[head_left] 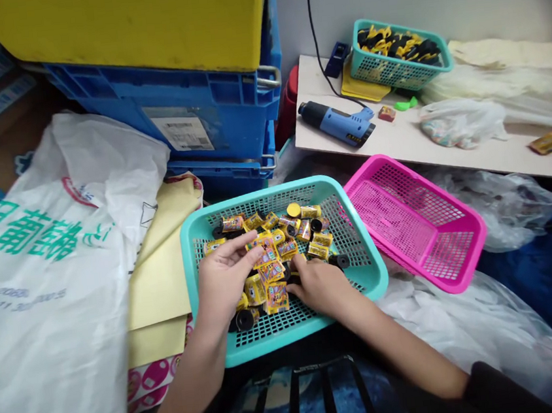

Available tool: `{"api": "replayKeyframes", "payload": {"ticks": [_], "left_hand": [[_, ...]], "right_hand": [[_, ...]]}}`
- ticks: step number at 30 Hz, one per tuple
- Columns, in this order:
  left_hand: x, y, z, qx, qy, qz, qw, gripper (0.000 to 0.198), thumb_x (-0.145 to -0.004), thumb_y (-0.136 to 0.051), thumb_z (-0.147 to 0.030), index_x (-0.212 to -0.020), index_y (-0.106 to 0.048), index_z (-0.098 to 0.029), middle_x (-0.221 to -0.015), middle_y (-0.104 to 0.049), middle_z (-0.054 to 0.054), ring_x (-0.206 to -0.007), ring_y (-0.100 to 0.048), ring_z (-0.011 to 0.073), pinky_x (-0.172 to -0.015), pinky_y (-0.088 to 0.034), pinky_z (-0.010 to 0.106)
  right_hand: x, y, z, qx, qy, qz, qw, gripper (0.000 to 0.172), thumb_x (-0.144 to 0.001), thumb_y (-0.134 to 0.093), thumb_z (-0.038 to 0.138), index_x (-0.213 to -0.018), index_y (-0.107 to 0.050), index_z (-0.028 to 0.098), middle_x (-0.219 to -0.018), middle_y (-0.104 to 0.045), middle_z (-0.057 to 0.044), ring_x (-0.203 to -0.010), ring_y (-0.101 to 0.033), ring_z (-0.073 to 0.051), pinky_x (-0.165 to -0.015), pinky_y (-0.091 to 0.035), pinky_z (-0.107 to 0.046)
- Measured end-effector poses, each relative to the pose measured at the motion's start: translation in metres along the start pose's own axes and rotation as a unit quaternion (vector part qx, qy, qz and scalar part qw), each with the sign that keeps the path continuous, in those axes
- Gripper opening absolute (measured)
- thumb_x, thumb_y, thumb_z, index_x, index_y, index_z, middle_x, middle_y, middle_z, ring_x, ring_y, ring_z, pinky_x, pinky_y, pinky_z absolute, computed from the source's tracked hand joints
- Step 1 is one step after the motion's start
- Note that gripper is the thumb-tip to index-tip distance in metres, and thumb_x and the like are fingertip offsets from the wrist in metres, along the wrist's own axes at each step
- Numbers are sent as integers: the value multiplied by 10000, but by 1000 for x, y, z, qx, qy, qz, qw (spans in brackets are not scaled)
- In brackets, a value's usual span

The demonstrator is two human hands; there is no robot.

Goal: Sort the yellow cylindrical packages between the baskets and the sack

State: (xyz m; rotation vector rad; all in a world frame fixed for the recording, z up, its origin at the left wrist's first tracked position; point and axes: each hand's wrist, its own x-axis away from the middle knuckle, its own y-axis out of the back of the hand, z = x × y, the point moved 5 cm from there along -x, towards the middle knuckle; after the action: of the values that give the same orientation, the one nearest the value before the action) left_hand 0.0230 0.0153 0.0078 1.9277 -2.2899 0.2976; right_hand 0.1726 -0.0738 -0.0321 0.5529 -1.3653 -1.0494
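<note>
l hand [227,284] & r hand [316,285] are curled on small yellow-and-black rolls [267,266], grip can't be told; rolls are kept under both hands in teal plastic mesh basket [377,281], so none roll off.

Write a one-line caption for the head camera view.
Left hand and right hand rest among small yellow-labelled rolls in a turquoise mesh basket.

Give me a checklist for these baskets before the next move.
Left hand on the yellow-wrapped cylinders: ok, resting on the pile.
Right hand in the pile: ok.
Either hand gripping a cylinder: cannot tell, fingers hide it.
Cylinders inside the teal mesh basket: ok, none shown outside it.
Pink mesh basket beside the teal one: ok.
Cylinder labels legible: not ok, too small to read.
</note>
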Motion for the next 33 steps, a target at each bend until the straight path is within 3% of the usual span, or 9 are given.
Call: {"api": "replayKeyframes", "payload": {"ticks": [6, 9, 11, 14, 16, 18, 23, 29, 33], "left_hand": [[2, 12, -1, -40, -21, -60, 997, 254, -702, -807, -365, -884, -792, -187, -817, -773, 47, -674, -692, 151, -651, -582, 251], [2, 15, -1, -34, -41, -64, 997, 260, -716, -800, -398, -869, -794, -188, -841, -777, 56, -713, -708, 171, -672, -590, 266], [0, 14, 2, -19, -47, -40, 998, 259, -710, -809, -409, -848, -794, -192, -879, -780, 66, -818, -727, 196, -756, -599, 288], [0, 10, 9, -1, -29, 5, 1000, 308, -687, -827, -453, -850, -793, -193, -910, -781, 79, -872, -732, 213, -815, -599, 318], [0, 8, 14, 9, -18, 21, 1000, 348, -670, -832, -479, -860, -793, -190, -931, -780, 87, -880, -732, 222, -822, -599, 332], [1, 7, 16, 16, -20, 27, 999, 356, -669, -834, -482, -871, -794, -191, -949, -779, 88, -902, -730, 228, -844, -592, 338], [2, 7, 16, 28, -56, 25, 998, 289, -734, -799, -461, -880, -796, -212, -980, -777, 79, -950, -721, 229, -919, -562, 362], [4, -1, -2, -65, -125, 54, 989, 144, -779, -760, -365, -864, -797, -255, -940, -782, 47, -926, -723, 218, -924, -571, 382], [8, -11, -6, -32, -82, 112, 990, 190, -748, -775, -317, -931, -785, -268, -1002, -776, 36, -905, -730, 196, -831, -606, 331]], "right_hand": [[1, -9, 3, -12, 19, -5, 1000, 351, -886, -588, 150, -1223, -527, 71, -1087, -571, -151, -1053, -534, -282, -886, -440, -351], [2, 1, -13, -143, 49, -38, 988, 330, -891, -619, 178, -1214, -573, 124, -1131, -568, -103, -1032, -552, -221, -925, -442, -339], [6, 18, -28, -319, 83, -69, 941, 344, -922, -621, 297, -1234, -586, 156, -1079, -583, -84, -941, -572, -179, -875, -468, -328], [13, 47, -38, -563, 157, -84, 807, 471, -907, -643, 457, -1269, -552, 170, -1042, -589, -83, -878, -587, -148, -779, -503, -281], [16, 64, -36, -646, 197, -104, 731, 471, -862, -707, 468, -1213, -568, 186, -1090, -580, -73, -903, -590, -132, -766, -510, -243], [15, 74, -30, -667, 216, -123, 702, 415, -838, -742, 439, -1137, -600, 188, -1061, -584, -56, -879, -583, -107, -738, -499, -203], [3, 67, -16, -641, 219, -98, 729, 392, -825, -740, 444, -1048, -631, 141, -913, -600, -43, -798, -570, -82, -725, -478, -192], [-4, 55, -23, -639, 189, -84, 741, 492, -768, -772, 478, -1076, -635, 120, -991, -613, -73, -864, -596, -125, -768, -504, -246], [-4, 52, -19, -628, 172, -119, 750, 526, -734, -804, 459, -1110, -632, 135, -1017, -617, -77, -858, -606, -130, -808, -510, -269]]}}
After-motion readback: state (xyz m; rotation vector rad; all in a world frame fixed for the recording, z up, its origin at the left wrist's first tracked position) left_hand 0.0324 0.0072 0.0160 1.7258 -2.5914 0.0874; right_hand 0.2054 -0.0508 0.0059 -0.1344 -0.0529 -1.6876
